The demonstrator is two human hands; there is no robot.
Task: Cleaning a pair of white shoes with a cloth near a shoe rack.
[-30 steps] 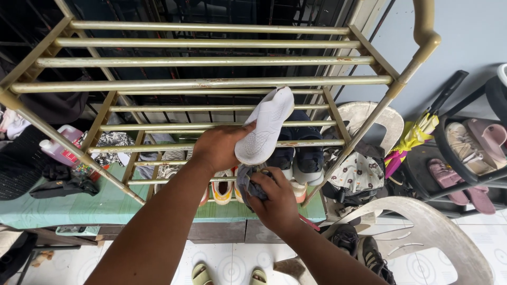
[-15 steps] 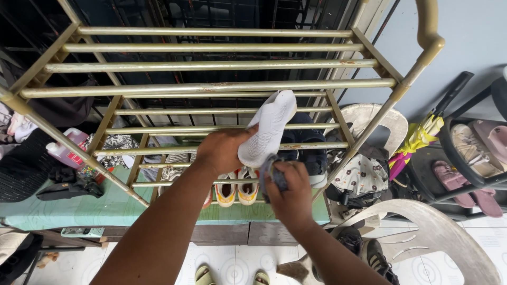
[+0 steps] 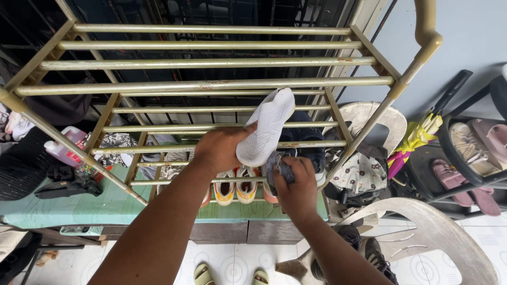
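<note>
My left hand [image 3: 217, 149] grips a white shoe [image 3: 266, 126] by its heel, sole up, toe pointing away over the metal shoe rack [image 3: 211, 83]. My right hand [image 3: 298, 187] is closed on a grey cloth [image 3: 277, 164] pressed against the heel end of the shoe's sole. Dark blue shoes [image 3: 311, 153] and yellow-and-white shoes [image 3: 235, 189] sit on lower shelves under my hands.
A pale plastic chair [image 3: 422, 232] stands at the lower right, with a patterned bag [image 3: 359, 177] behind it. A folded yellow umbrella [image 3: 417, 134] leans by a dark rack holding pink shoes [image 3: 465, 158]. Green slippers [image 3: 203, 274] lie on the tiled floor. A pink bottle [image 3: 66, 146] stands at left.
My right hand with the cloth moved rightward and up along the shoe's heel edge; the yellow-and-white shoes below came into view. My left hand kept its hold.
</note>
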